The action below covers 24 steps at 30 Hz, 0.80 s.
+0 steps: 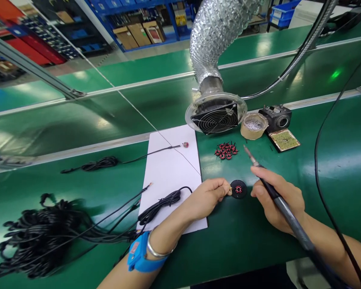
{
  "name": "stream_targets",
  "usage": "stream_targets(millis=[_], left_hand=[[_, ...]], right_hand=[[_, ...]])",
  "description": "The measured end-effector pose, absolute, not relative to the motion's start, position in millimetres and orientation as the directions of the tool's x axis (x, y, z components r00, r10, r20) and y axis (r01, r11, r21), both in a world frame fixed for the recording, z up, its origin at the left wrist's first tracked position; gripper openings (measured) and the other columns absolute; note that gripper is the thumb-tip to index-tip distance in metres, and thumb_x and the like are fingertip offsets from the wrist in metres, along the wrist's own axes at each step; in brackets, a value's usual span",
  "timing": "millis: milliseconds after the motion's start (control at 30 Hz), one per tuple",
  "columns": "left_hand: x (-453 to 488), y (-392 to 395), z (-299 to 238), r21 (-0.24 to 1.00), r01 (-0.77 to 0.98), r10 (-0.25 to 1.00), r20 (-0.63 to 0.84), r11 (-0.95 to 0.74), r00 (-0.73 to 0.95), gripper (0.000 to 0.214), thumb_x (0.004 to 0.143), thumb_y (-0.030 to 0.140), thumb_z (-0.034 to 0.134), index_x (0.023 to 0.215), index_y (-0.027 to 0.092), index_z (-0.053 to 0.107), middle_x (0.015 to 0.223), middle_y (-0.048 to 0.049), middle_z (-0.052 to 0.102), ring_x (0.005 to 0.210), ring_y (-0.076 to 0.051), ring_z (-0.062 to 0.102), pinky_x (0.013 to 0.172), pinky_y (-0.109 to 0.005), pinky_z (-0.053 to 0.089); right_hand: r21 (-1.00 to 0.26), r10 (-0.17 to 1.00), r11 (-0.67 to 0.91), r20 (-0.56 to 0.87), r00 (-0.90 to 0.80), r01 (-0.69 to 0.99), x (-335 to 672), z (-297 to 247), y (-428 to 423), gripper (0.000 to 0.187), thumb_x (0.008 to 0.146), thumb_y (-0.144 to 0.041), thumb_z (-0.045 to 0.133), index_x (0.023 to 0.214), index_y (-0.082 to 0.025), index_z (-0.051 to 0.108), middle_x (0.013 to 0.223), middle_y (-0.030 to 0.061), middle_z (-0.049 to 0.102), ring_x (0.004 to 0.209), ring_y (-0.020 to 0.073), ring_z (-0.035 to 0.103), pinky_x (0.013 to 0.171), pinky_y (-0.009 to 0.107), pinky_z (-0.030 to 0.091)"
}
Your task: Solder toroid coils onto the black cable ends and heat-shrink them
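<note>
My left hand (209,196) is closed in a pinch at the left edge of a round black disc (243,193). A small gold-coloured bit shows at its fingertips; what it belongs to is hidden. On the disc lies a small red-and-black ring-shaped part (238,189). My right hand (281,200) grips a soldering iron (270,186) like a pen, its tip raised up and left, apart from the disc. A thin pale strand (138,113) runs from the upper left down to my left hand. Several similar red-and-black parts (226,151) lie heaped beyond the disc.
A coiled black cable (161,206) lies on a white board (171,168), with a big cable bundle (45,237) to the left. A fume extractor (216,114) hangs ahead. Behind stand a round tub (254,127), an iron holder (276,117) and a sponge tray (285,140).
</note>
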<state>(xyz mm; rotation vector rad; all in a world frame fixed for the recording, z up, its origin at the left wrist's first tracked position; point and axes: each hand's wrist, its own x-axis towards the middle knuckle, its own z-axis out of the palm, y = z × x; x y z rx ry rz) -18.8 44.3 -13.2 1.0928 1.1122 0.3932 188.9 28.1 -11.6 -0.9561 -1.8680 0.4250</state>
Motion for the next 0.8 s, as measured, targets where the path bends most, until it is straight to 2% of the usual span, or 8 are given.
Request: stream_targets(millis=[167,300,500,800], left_hand=[[-21.2,39.2,-16.5,0.886,0.288,0.75,-0.462,0.364,0.472,0.029,0.092,0.044,0.046,0.08,0.018,0.051,0.065,0.0047,0.038,0.058,-0.011,0.032,0.053,-0.023,0.026],[-21.1,32.9,-13.8,0.894,0.405,0.784,-0.387,0.19,0.486,0.032,0.099,0.041,0.037,0.079,0.019,0.047,0.073,0.0021,0.047,0.067,-0.012,0.042,0.062,-0.026,0.035],[-15.3,26.1,-0.7,0.842,0.537,0.81,-0.35,0.053,0.47,0.028,0.099,0.038,0.037,0.085,0.019,0.053,0.081,-0.001,0.056,0.074,-0.016,0.05,0.069,-0.029,0.041],[-10.7,21.3,4.2,0.82,0.572,0.824,-0.335,0.016,0.457,0.029,0.101,0.037,0.034,0.089,0.02,0.054,0.088,-0.0032,0.06,0.082,-0.019,0.055,0.075,-0.031,0.042]], right_hand=[[-0.666,0.759,0.65,0.546,-0.354,0.366,181.3,-23.5,35.3,0.024,0.091,-0.009,0.054,0.109,-0.021,0.064,0.089,0.0012,0.073,0.073,0.0113,0.069,0.067,0.021,0.056],[-0.643,0.701,0.7,0.534,-0.472,0.312,179.4,-33.5,38.0,0.03,0.09,-0.007,0.053,0.114,-0.022,0.062,0.089,0.0015,0.072,0.073,0.0117,0.067,0.068,0.022,0.055],[-0.63,0.683,0.716,0.547,-0.484,0.3,179.7,-31.2,36.0,0.032,0.088,-0.006,0.051,0.115,-0.022,0.059,0.087,0.0005,0.07,0.071,0.0112,0.064,0.069,0.023,0.054],[-0.58,0.667,0.739,0.56,-0.491,0.341,178.2,-31.7,34.5,0.035,0.087,-0.007,0.05,0.118,-0.022,0.056,0.086,0.0007,0.068,0.071,0.0122,0.064,0.067,0.024,0.054]])
